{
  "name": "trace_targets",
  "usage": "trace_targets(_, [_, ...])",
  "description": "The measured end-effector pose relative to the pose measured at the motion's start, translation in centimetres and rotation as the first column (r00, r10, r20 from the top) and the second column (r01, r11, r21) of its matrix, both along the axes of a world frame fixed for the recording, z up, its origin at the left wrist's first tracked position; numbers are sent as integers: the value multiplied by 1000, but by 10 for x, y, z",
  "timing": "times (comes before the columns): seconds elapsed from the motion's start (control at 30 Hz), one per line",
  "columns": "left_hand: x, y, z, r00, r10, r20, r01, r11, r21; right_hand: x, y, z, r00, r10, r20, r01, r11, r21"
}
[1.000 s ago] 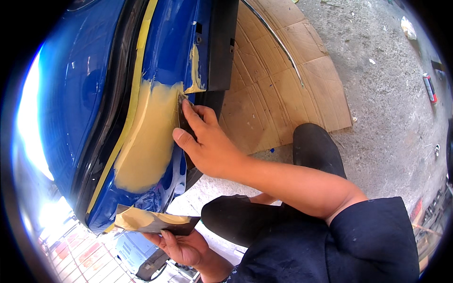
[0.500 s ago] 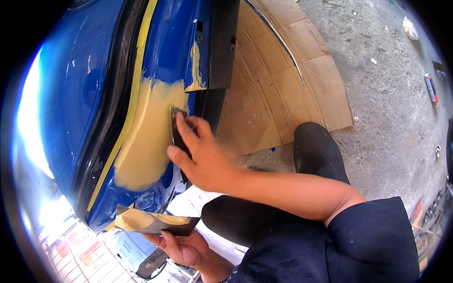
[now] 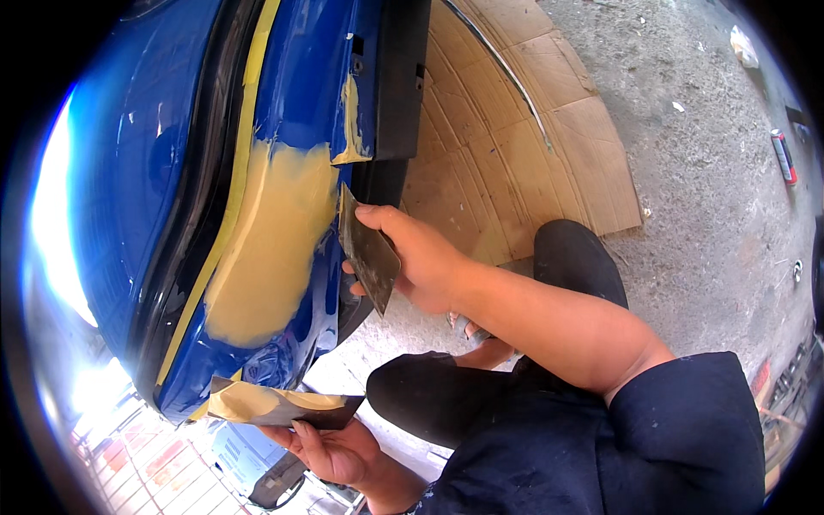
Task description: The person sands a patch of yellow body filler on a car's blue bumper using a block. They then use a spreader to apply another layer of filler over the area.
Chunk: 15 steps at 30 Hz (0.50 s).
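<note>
A blue car body panel [image 3: 296, 94] carries a broad, smooth patch of yellowish filler [image 3: 266, 249]. A thinner filler streak [image 3: 351, 120] runs along the edge above it. My right hand [image 3: 421, 257] grips a dark, flat spreader [image 3: 371, 253], thumb on its face and fingertips behind it. The spreader stands just right of the patch, near the panel's edge; whether it touches there I cannot tell. Lower down, my left hand [image 3: 330, 451] supports a dark flat plate [image 3: 330, 416] from below, fingers closed on its edge. Yellowish filler [image 3: 249, 401] lies along the plate.
Yellow masking tape [image 3: 238, 193] follows the black trim [image 3: 202, 180] beside the patch. Flattened cardboard [image 3: 489, 146] covers part of the concrete floor [image 3: 678, 172] on the right, with a can [image 3: 783, 157] farther off. My bent knees [image 3: 579, 257] are close by. A metal grid [image 3: 154, 468] is at lower left.
My right hand has moved right, off the filler patch, and turned the spreader so its dark face shows. The left hand and its plate have stayed put.
</note>
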State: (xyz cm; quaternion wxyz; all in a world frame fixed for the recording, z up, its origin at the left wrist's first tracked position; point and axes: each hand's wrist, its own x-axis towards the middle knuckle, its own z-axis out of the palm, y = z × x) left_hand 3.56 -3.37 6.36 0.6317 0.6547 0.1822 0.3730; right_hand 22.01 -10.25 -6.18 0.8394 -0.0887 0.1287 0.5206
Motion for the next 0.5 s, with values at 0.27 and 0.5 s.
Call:
trace_targets(0.27, [-4, -1, 1, 998, 68, -16, -68, 998, -1, -1, 9, 38, 980, -82, 182, 90, 995, -35])
trace_targets(0.5, [-3, 2, 7, 999, -46, 18, 46, 999, 4, -48, 26, 40, 786, -76, 614, 302, 913, -273])
